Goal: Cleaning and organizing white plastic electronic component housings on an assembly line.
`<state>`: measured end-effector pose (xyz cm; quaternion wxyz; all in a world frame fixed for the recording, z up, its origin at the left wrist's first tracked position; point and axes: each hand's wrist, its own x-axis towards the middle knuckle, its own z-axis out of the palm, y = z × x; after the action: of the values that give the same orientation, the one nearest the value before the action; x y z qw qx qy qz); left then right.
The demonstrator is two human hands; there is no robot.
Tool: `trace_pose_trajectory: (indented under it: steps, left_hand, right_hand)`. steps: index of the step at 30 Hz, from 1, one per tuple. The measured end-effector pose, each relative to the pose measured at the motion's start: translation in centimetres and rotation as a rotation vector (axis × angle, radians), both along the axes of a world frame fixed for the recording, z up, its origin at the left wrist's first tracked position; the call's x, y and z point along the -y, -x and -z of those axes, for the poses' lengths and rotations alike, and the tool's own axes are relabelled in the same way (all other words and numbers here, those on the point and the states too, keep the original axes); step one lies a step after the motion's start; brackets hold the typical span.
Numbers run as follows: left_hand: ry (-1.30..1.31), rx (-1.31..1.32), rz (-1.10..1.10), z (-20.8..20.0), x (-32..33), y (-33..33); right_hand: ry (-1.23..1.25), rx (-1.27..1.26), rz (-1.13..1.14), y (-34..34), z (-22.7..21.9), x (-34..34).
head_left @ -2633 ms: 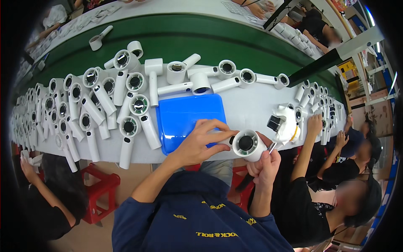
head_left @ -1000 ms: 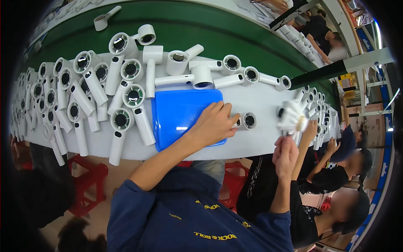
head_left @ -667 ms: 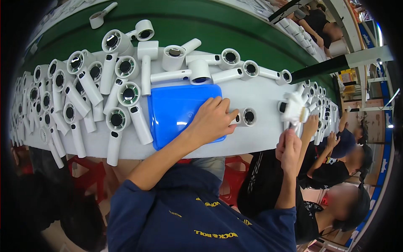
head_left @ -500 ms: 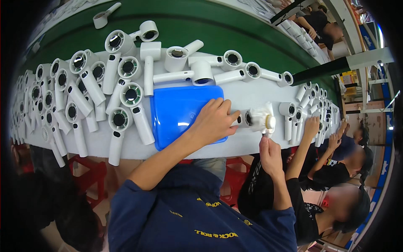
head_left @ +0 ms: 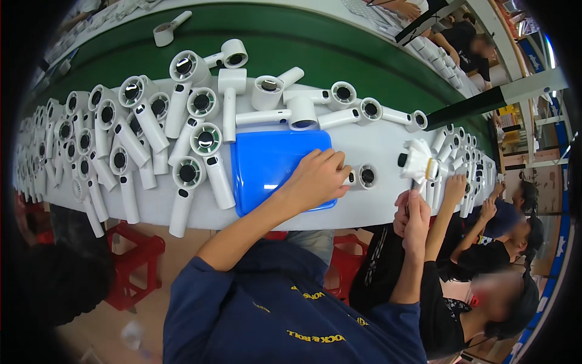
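Note:
My left hand (head_left: 315,176) is closed around the handle of a white handheld fan (head_left: 367,176), whose round head with a dark centre points right. The hand rests over the right side of a blue plastic tray or lid (head_left: 267,167). My right hand (head_left: 413,219) grips the thin dark handle of a brush-like tool (head_left: 418,164). Its white, ragged head looks like bunched cloth or bristles, with a yellow band around it and a small dark patch on its left. The tool is held upright, apart from the fan and to its right.
Many white handheld fans (head_left: 132,91) crowd the pale table left and behind the tray; more (head_left: 451,142) stand at right. Behind runs a green belt (head_left: 339,48) with one fan (head_left: 163,34) on it. A co-worker's hand (head_left: 454,189) is close on my right. Red stools (head_left: 136,261) stand below.
My right hand has moved the brush-like tool rightward, off the fan's head, which now shows fully. My left hand keeps its hold on the fan. The whole view has shifted slightly.

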<state>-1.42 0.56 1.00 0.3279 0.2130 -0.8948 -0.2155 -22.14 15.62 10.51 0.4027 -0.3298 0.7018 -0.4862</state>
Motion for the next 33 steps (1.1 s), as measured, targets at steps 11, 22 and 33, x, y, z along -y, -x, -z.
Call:
trace_pose_trajectory:
  steps: [11, 22, 33]
  left_hand:
    - [-0.137, -0.345, 0.151, -4.5, -3.9, -6.6]
    - [-0.524, -0.37, 0.093, -4.0, -12.7, -13.9]
    - [-1.116, -0.589, -0.325, -2.6, -12.4, -27.9]
  right_hand:
    - [0.477, 0.407, -0.144, -7.0, 1.8, -2.4]
    - [0.221, 0.502, -0.205, -6.2, 5.4, -2.6]
    - [0.339, 0.506, 0.035, -0.1, 11.5, 1.3]
